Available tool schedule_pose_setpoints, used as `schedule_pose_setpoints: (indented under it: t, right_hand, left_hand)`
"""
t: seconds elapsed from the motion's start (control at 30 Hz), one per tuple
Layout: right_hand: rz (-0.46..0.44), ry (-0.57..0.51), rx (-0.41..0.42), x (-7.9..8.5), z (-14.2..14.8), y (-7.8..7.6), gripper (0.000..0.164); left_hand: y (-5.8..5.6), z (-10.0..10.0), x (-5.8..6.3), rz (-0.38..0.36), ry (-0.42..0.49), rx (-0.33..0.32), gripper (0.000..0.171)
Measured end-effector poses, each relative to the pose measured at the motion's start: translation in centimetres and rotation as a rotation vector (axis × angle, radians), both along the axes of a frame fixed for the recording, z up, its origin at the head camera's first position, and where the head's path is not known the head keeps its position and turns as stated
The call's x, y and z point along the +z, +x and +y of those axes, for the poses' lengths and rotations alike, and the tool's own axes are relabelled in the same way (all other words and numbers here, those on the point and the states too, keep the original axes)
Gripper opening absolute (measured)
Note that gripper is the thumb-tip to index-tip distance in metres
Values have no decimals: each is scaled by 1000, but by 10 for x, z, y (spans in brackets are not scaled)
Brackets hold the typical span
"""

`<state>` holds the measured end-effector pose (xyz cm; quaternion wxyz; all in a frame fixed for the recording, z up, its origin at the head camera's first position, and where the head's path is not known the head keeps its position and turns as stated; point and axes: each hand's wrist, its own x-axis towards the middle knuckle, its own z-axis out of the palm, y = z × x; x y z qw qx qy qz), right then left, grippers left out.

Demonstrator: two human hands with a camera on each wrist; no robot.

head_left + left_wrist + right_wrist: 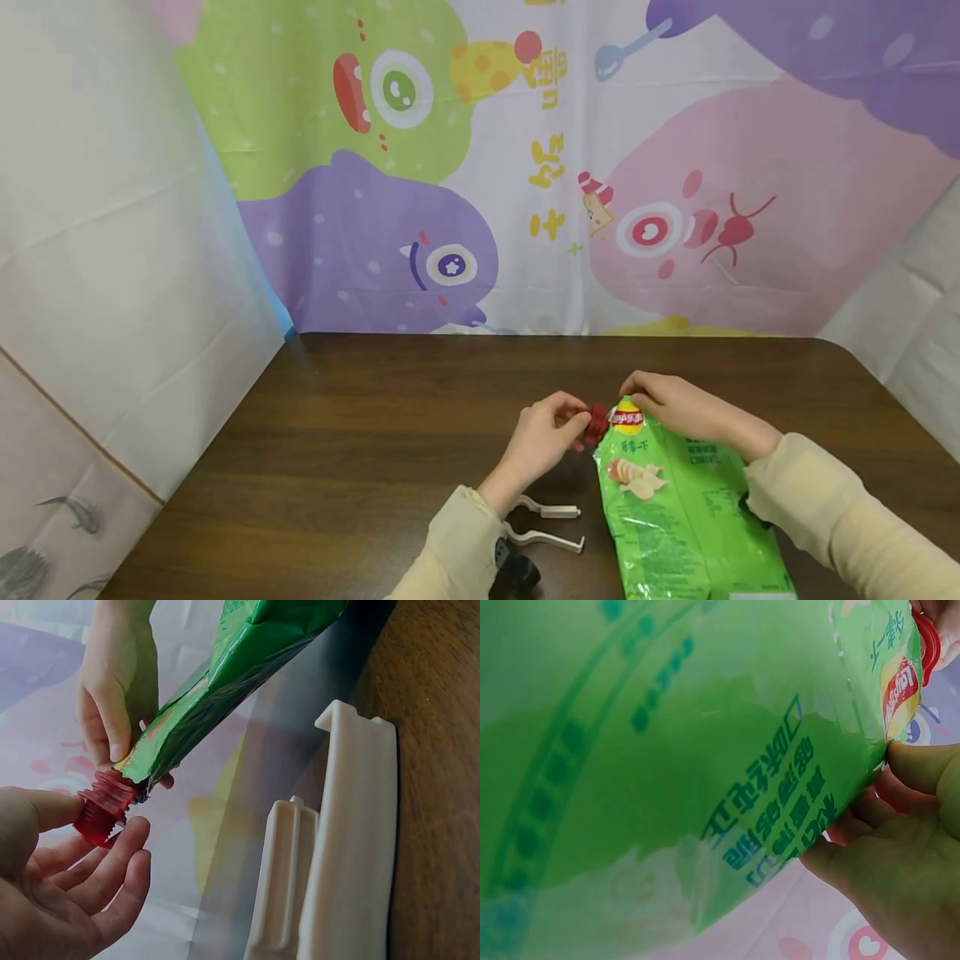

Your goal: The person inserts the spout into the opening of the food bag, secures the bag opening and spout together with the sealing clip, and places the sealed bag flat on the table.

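A green Lay's chip bag (682,517) is lifted toward the far side, its corner at the top left in the head view. At that corner sits a red threaded plastic spout (105,806), overlapping the bag's crumpled end. My left hand (542,432) pinches the spout between thumb and fingers; in the left wrist view its other fingers (112,892) spread below it. With thumb and fingertips, my right hand (686,406) grips the bag's top edge beside the yellow and red logo (900,690). The bag hides part of the right fingers.
On the brown wooden table (360,467), a white plastic sealing clip (543,539) lies with its two arms apart, between the left forearm and the bag. Black wrist camera (516,575) sits at the left sleeve. Behind the table hangs a cartoon curtain (525,300).
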<state>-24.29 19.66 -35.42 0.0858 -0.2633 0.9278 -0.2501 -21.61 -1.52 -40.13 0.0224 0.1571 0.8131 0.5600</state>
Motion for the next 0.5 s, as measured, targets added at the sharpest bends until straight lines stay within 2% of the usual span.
schedule_pose_setpoints:
  t: [0.5]
  right_hand:
    - [20, -2, 8, -1, -1, 0, 19]
  left_hand:
    - [0, 3, 1, 18, 7, 24, 15]
